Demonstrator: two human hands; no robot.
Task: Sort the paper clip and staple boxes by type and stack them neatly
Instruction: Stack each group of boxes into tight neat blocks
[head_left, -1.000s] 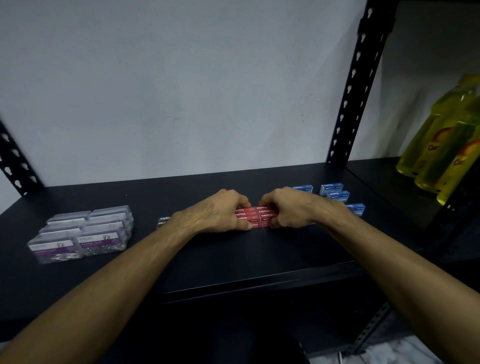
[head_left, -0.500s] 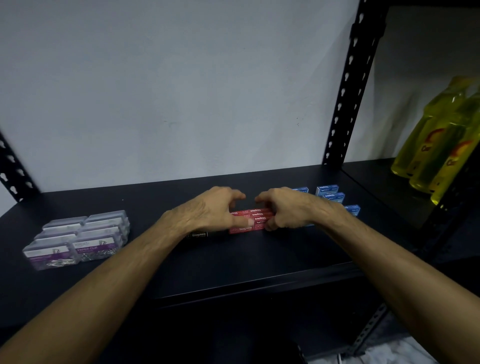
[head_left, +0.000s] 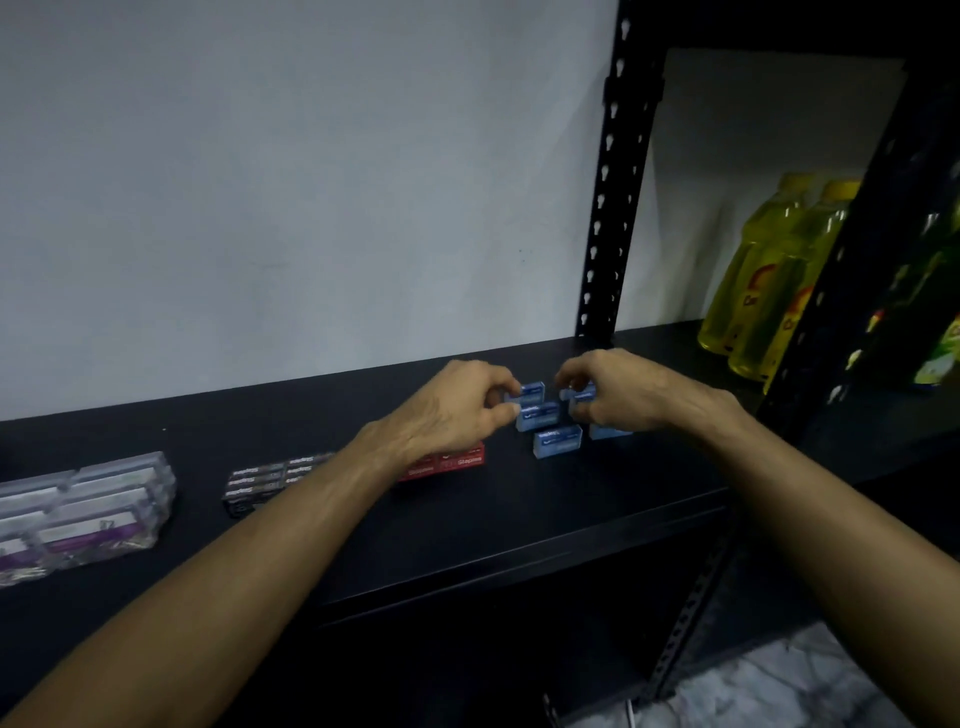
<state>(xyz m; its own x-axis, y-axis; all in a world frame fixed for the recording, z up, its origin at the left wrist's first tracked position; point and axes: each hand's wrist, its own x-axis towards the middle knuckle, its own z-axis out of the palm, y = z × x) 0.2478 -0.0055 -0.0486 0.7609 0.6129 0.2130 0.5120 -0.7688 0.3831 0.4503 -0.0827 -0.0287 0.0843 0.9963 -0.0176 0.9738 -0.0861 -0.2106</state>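
Several small blue staple boxes (head_left: 555, 441) lie loose on the black shelf (head_left: 467, 525), right of centre. My left hand (head_left: 457, 410) pinches the far-left blue box (head_left: 531, 392) between thumb and forefinger. My right hand (head_left: 623, 395) grips another blue box (head_left: 581, 395) beside it and partly hides one more. Just left of the blue boxes, a block of red staple boxes (head_left: 462, 460) lies partly under my left wrist. Black staple boxes (head_left: 270, 480) are grouped further left. Clear paper clip boxes with purple labels (head_left: 93, 512) are stacked at the far left.
A perforated black upright post (head_left: 610, 218) stands behind the blue boxes. Yellow drink bottles (head_left: 763, 291) stand on the neighbouring shelf to the right. A white wall closes the back. The shelf's front edge runs below my forearms.
Both hands have left the red staple boxes and moved right and back to the blue boxes, each closing on one. My view has shifted right.
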